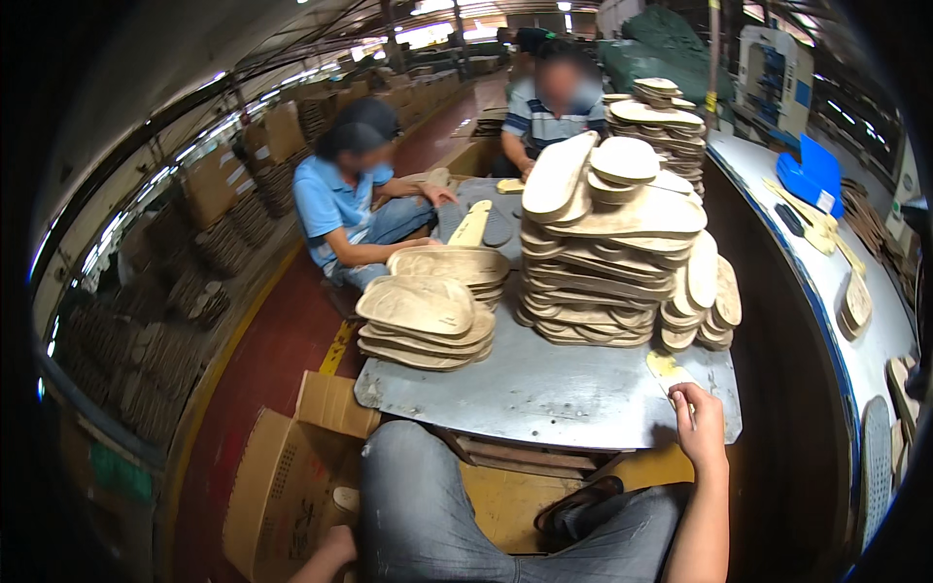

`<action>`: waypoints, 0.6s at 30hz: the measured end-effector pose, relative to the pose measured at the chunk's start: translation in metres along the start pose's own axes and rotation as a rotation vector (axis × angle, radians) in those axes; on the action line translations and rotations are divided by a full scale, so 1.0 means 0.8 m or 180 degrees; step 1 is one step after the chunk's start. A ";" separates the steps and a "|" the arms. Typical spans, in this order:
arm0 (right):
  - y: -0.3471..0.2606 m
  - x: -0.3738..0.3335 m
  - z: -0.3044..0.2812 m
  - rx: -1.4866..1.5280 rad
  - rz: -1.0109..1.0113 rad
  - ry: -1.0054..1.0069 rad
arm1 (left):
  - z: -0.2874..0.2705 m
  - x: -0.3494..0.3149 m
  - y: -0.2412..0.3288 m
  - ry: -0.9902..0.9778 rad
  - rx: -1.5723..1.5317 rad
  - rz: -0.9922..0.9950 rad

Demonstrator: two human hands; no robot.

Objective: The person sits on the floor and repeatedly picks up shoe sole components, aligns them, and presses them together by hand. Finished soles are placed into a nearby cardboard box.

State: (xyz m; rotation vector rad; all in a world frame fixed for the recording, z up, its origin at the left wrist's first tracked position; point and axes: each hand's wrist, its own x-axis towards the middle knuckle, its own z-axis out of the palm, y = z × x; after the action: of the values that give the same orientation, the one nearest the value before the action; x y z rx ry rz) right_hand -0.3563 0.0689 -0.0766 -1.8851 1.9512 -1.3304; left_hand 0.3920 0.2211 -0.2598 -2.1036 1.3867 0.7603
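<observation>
My right hand [700, 425] is at the table's near right edge, fingers pinched on the end of a thin pale-yellow and white piece [666, 369] that lies on the grey tabletop [505, 384]. I cannot make out its kind. Low beside my left thigh is my left hand [336, 550], close to an open cardboard box [262, 486]; its fingers are hidden. A small pale sole-shaped piece [345, 499] shows by the box. Ahead stand a tall stack of tan shoe soles [607, 262] and, left of it, a lower stack [423, 321].
Across the table sit a person in a light-blue shirt [335, 209] and one in a striped shirt [554, 117]. A long white bench [777, 199] on the right bears a blue dustpan-like holder [812, 175] and loose soles [855, 306]. Stacked cartons [219, 185] line the left.
</observation>
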 end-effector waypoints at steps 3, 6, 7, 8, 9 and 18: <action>0.027 -0.002 -0.004 -0.0106 0.0386 0.0075 | -0.087 0.002 -0.011 0.0176 0.0424 -0.0316; 0.055 -0.003 -0.010 -0.0285 0.0816 0.0603 | -0.236 -0.094 0.104 0.1633 -0.0212 0.0120; 0.064 -0.002 -0.007 -0.0332 0.0888 0.0722 | -0.258 -0.095 0.109 0.2284 -0.0493 0.0542; 0.065 0.001 -0.007 -0.0405 0.0960 0.0782 | -0.285 -0.112 0.141 0.2977 -0.0622 0.1116; 0.072 0.001 -0.009 -0.0617 0.1027 0.0846 | -0.315 -0.134 0.188 0.3693 -0.0814 0.1715; 0.073 0.012 0.016 -0.1152 0.0561 0.0860 | -0.359 -0.161 0.499 0.2530 -0.1030 0.4329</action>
State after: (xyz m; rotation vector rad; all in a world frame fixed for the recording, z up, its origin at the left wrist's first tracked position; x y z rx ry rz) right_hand -0.3940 0.0449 -0.1170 -1.6816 2.5781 -1.3085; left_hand 0.0299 -0.0301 -0.0073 -1.4103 3.4035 0.5687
